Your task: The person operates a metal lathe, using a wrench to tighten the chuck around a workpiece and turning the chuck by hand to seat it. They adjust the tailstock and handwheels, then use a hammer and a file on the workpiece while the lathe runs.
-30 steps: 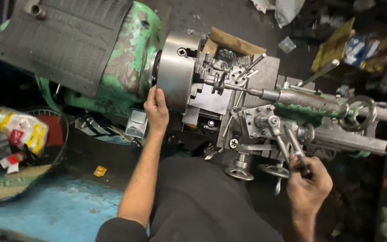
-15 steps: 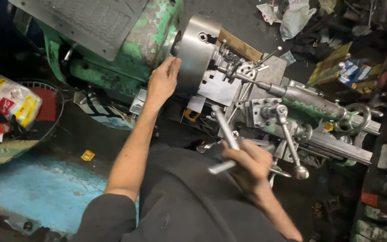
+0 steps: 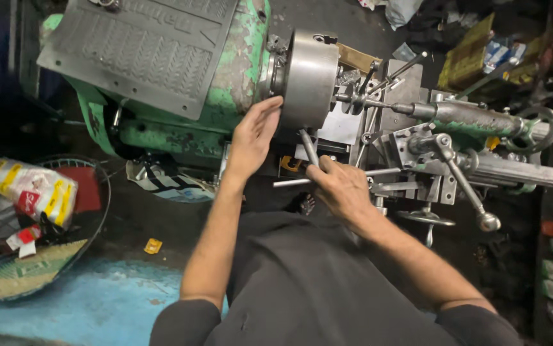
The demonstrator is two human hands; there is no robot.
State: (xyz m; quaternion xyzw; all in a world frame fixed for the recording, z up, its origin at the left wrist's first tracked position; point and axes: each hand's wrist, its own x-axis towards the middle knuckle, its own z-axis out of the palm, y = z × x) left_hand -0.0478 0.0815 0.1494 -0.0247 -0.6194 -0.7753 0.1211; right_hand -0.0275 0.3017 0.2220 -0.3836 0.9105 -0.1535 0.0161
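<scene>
A green lathe (image 3: pixel 225 96) stands in front of me with a round steel chuck (image 3: pixel 312 77) at its middle. My left hand (image 3: pixel 254 138) rests flat against the chuck's left rim, fingers spread. My right hand (image 3: pixel 340 189) grips a T-shaped steel chuck key (image 3: pixel 306 146) whose shaft points up into the chuck's lower edge and whose cross bar sticks out to the left. A workpiece in the chuck jaws meets the grey tailstock (image 3: pixel 469 115) to the right.
A grey ribbed rubber mat (image 3: pixel 135 45) lies on the headstock. Carriage handles (image 3: pixel 465 186) and a handwheel (image 3: pixel 539 128) stick out at right. A round basket (image 3: pixel 33 230) with packets sits on the floor at left, beside blue flooring (image 3: pixel 65 307). Clutter fills the top right.
My right hand left the carriage handle, picked up the chuck key and brought it up left to the chuck. The left hand stayed on the chuck's rim.
</scene>
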